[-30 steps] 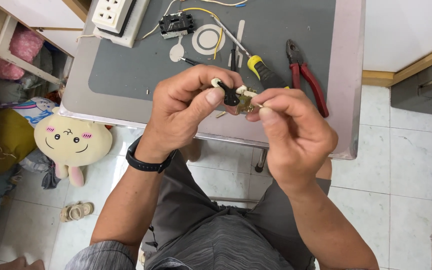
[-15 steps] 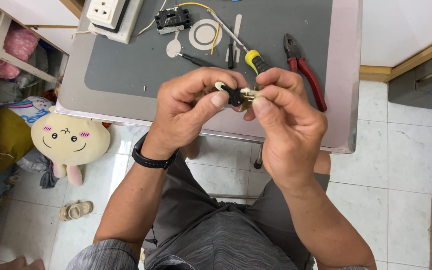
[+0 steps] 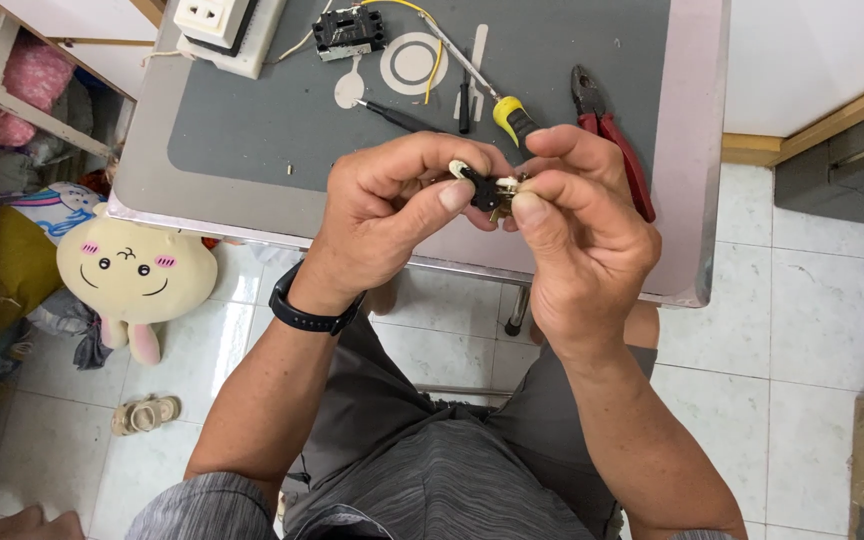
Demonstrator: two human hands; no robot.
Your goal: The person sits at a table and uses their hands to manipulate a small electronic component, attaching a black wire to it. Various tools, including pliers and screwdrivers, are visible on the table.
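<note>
a: head view first. what do you have?

b: i see both hands raised over the near edge of the table [image 3: 687,200]. my left hand [image 3: 402,215] is curled tight, thumb and forefinger pinching the small black part [image 3: 485,190] with its white tip. my right hand [image 3: 577,225] is closed on the other end, thumb pressing the brass-coloured bit. the part sits between the two thumbs, clear of the table top.

a: how would you do this well?

b: i'd judge it wants a firm pinch on the left and small, even pressure from the right thumb, with both wrists kept close so the piece doesn't twist. it's tiny, and a slip could drop it onto the tiles below, so working further over the grey mat [image 3: 252,130] seems safer.

a: what else is near?

b: a yellow-handled screwdriver [image 3: 507,115] just behind my fingers, red pliers [image 3: 612,135] beside it, a black terminal block [image 3: 349,32] and a white socket [image 3: 214,22] farther back. no other view.
</note>
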